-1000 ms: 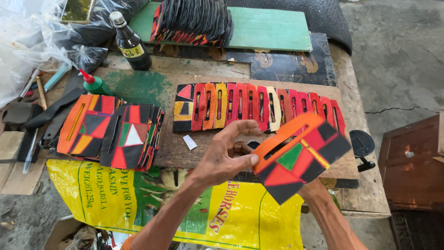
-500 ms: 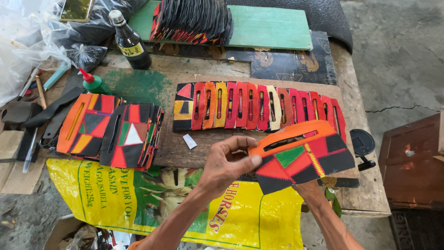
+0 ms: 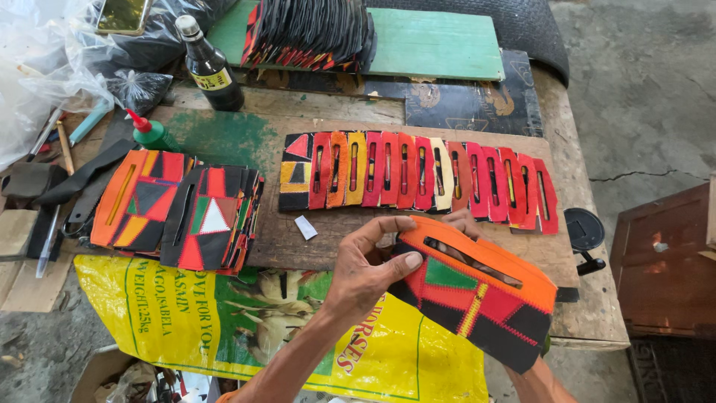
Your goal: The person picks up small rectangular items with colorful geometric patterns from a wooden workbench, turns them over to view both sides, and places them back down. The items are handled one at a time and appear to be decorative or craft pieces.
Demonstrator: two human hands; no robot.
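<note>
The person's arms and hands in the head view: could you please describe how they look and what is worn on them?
Both are bare. The left hand wears no glove, ring or watch, and its forearm shows no sleeve. The right hand is mostly hidden; its forearm at the bottom edge is also unsleeved.

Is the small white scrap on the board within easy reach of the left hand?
Probably yes: the left hand lies just right of the white scrap, bare board between, though it grips the patchwork piece.
</note>
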